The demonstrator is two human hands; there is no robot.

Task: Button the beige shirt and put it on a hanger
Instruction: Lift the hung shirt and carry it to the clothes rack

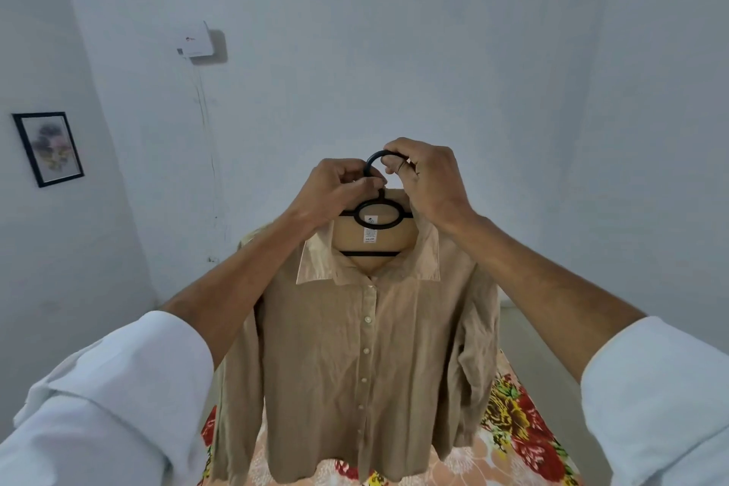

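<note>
Both hands, left hand (335,185) and right hand (424,179), are clenched on the hanger (374,160) hook; the buttoned beige shirt (355,359) could be tipped off if tilted

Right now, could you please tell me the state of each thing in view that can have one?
beige shirt: buttoned down the front, hanging on the hanger, held up above the bedsheet.
hanger: black, inside the shirt's collar, hook uppermost.
left hand: closed on the hanger's neck below the hook.
right hand: closed on the hook.
floral bedsheet: spread flat beneath the shirt.
framed picture: hanging on the wall.
</note>
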